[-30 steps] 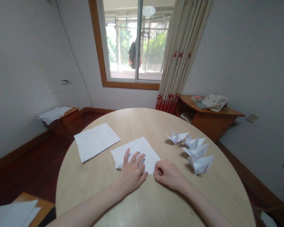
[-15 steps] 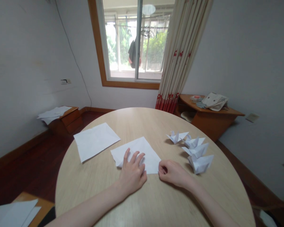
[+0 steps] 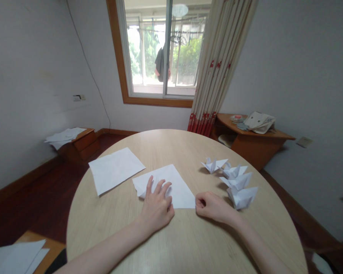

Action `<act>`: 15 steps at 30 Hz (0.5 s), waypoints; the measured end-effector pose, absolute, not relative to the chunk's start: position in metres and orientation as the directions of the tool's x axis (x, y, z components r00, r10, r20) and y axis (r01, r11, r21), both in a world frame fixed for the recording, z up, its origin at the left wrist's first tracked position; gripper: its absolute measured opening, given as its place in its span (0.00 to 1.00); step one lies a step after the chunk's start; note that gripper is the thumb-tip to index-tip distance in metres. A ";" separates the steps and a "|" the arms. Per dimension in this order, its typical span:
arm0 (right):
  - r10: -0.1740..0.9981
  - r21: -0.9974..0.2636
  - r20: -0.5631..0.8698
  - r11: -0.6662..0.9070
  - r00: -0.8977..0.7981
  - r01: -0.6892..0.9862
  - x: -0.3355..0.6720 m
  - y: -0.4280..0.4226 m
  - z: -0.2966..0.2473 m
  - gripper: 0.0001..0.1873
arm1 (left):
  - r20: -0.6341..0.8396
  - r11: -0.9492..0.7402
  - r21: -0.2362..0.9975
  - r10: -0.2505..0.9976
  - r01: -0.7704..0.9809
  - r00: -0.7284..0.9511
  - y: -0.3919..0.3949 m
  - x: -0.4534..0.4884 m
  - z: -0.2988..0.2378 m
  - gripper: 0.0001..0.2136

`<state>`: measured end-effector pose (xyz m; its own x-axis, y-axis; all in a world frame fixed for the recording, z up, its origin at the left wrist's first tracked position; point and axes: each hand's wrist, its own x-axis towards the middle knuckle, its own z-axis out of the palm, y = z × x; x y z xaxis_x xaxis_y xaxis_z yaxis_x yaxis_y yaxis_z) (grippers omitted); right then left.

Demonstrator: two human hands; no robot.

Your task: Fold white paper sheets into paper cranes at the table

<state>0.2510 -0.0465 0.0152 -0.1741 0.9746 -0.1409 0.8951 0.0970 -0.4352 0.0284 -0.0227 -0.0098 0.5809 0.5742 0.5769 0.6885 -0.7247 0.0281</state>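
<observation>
A white sheet of paper (image 3: 175, 186), with a fold along its near left part, lies on the round table in front of me. My left hand (image 3: 158, 205) rests on its left and near part with fingers spread and slightly bent. At the right corner of this sheet, my right hand (image 3: 208, 205) is closed with curled fingers. The corner itself is hidden at the fingers. To the right of that hand stand several folded paper cranes (image 3: 241, 198), close together in a slanting row.
Another flat sheet (image 3: 117, 171) lies at the left of the wooden table (image 3: 165, 144). More papers rest on a low cabinet (image 3: 87, 142) at the far left and on a surface at lower left. A corner desk (image 3: 257, 142) holding a cloth bag (image 3: 260, 121) stands at the back right.
My left hand has shifted a little to the left, and my right hand slightly to the right. The gap between them is wider. The cranes and the other sheet stay put.
</observation>
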 end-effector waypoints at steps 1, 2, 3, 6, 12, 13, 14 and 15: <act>0.974 -0.437 -0.149 0.089 -0.170 0.895 0.251 -0.046 0.016 0.07 | 0.576 -0.724 0.033 0.577 0.689 0.579 -0.023 0.028 -0.010 0.05; 0.973 -0.440 -0.159 0.082 -0.167 0.894 0.252 -0.046 0.016 0.07 | 0.577 -0.724 0.038 0.579 0.689 0.576 -0.022 0.028 -0.009 0.05; 0.972 -0.443 -0.169 0.075 -0.165 0.893 0.253 -0.047 0.017 0.07 | 0.579 -0.724 0.041 0.579 0.688 0.574 -0.022 0.028 -0.009 0.05; 0.969 -0.455 -0.188 0.060 -0.162 0.888 0.254 -0.047 0.020 0.07 | 0.589 -0.729 0.041 0.570 0.683 0.573 -0.022 0.028 -0.009 0.05; 0.971 -0.431 -0.192 0.044 -0.140 0.901 0.257 -0.047 0.021 0.08 | 0.581 -0.732 0.043 0.572 0.680 0.579 -0.020 0.027 -0.011 0.06; 0.972 -0.426 -0.188 0.045 -0.137 0.904 0.257 -0.047 0.021 0.08 | 0.582 -0.734 0.043 0.570 0.678 0.580 -0.020 0.027 -0.011 0.06; 0.973 -0.423 -0.185 0.047 -0.137 0.905 0.257 -0.047 0.020 0.08 | 0.583 -0.735 0.043 0.568 0.676 0.581 -0.020 0.026 -0.011 0.06; 0.974 -0.421 -0.181 0.050 -0.138 0.906 0.257 -0.047 0.020 0.08 | 0.583 -0.737 0.043 0.567 0.675 0.582 -0.020 0.026 -0.011 0.06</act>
